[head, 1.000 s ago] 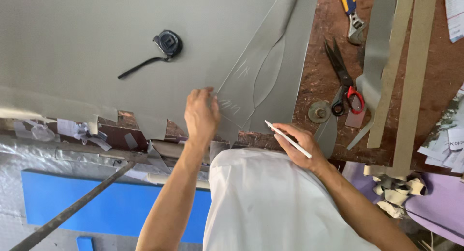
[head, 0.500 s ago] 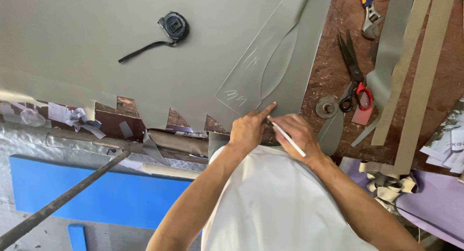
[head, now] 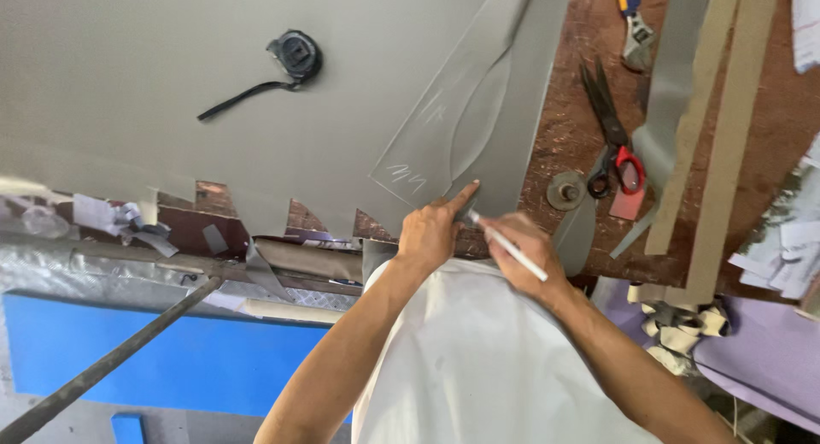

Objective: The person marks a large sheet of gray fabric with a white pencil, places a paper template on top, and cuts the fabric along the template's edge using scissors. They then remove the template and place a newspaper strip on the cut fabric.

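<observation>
A black tape measure [head: 296, 54] lay on the grey sheet, strap trailing left. Scissors with one red handle [head: 612, 136] rested on the brown bench, a blue-handled wrench [head: 633, 23] above them, a round metal disc [head: 566, 190] just beside the handles.

No packages, labels, signs or screens in clear view.

The nearest to printed matter is a heap of white paper sheets [head: 781, 239] at about three o'clock, hanging over the right edge of the desk [head: 581, 94], its print too small to tell; one more white sheet [head: 805, 21] pokes in at two o'clock, by the upper right corner. A small pink rectangular tag [head: 628, 203], blank as far as can be seen, lies just past centre toward three o'clock.
</observation>
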